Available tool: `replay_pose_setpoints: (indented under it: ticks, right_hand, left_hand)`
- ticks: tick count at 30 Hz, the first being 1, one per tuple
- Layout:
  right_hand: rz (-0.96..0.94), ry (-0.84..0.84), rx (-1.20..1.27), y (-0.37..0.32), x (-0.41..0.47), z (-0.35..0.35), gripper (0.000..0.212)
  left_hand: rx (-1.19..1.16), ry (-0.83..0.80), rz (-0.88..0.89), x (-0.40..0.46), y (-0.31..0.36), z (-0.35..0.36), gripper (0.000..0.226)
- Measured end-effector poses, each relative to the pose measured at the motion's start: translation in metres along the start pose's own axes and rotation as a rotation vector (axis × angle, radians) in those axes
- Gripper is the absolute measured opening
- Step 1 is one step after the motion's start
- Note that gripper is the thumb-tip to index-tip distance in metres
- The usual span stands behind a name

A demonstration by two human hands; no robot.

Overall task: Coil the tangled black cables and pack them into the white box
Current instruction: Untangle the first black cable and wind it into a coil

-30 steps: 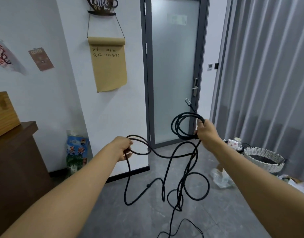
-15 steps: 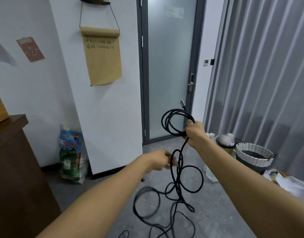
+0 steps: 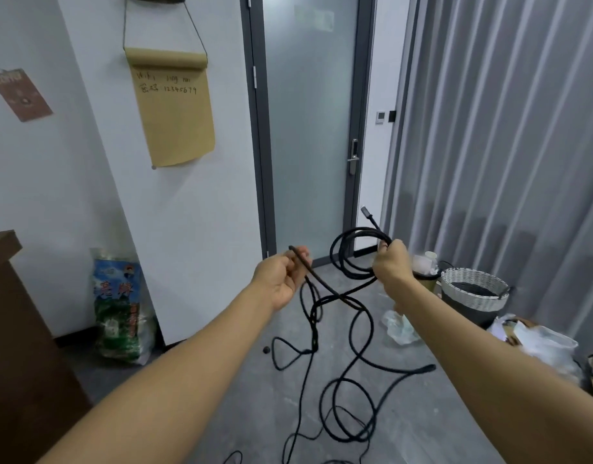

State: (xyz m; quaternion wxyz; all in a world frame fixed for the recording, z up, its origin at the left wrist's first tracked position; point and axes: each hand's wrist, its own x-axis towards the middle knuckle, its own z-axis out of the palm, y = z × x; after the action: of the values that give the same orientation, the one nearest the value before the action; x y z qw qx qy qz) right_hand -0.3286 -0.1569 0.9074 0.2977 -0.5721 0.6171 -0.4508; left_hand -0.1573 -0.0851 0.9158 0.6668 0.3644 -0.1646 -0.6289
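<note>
A long black cable (image 3: 352,333) hangs tangled from both of my hands down to the grey floor. My right hand (image 3: 390,267) is shut on a small coil of several loops (image 3: 347,259), and a plug end (image 3: 367,212) sticks up above it. My left hand (image 3: 281,279) pinches a strand of the same cable a little to the left and level with the coil. Loose loops trail below onto the floor. No white box is in view.
A frosted glass door (image 3: 308,128) stands ahead, with grey curtains (image 3: 506,145) on the right. A woven basket (image 3: 474,291) and crumpled bags (image 3: 543,346) sit at the right. A printed sack (image 3: 119,309) leans on the wall, beside a dark wooden cabinet (image 3: 17,346).
My left hand let its earlier strand drop, swung toward the coil and now pinches a strand closer to my right hand. The hanging loops have swung and sunk lower. My view tilted down slightly.
</note>
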Motion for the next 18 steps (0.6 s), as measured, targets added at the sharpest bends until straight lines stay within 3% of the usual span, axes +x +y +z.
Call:
replay_pose_setpoints:
  ticks: [5,9,13,15,18]
  right_hand:
    - [-0.144,-0.138,-0.285,0.000,-0.012,0.004,0.007]
    - [-0.226,-0.345,-0.538,-0.003,-0.013,0.011,0.009]
    - [-0.338,-0.569,-0.760,-0.006,-0.016,0.008,0.026]
    - [-0.392,-0.663,-0.792,-0.011,-0.021,0.004,0.025]
    - [-0.464,-0.749,-0.838,-0.015,-0.027,-0.001,0.011]
  left_hand:
    - [0.396,-0.059,0.230,0.009,-0.001,0.012,0.020]
    - [0.889,-0.089,0.351,0.018,-0.004,0.008,0.044]
    - [1.177,-0.102,0.300,0.025,0.002,0.000,0.086]
    - [1.307,-0.164,0.248,0.027,0.002,0.001,0.086]
    - [1.465,-0.351,0.108,0.025,0.005,0.006,0.064]
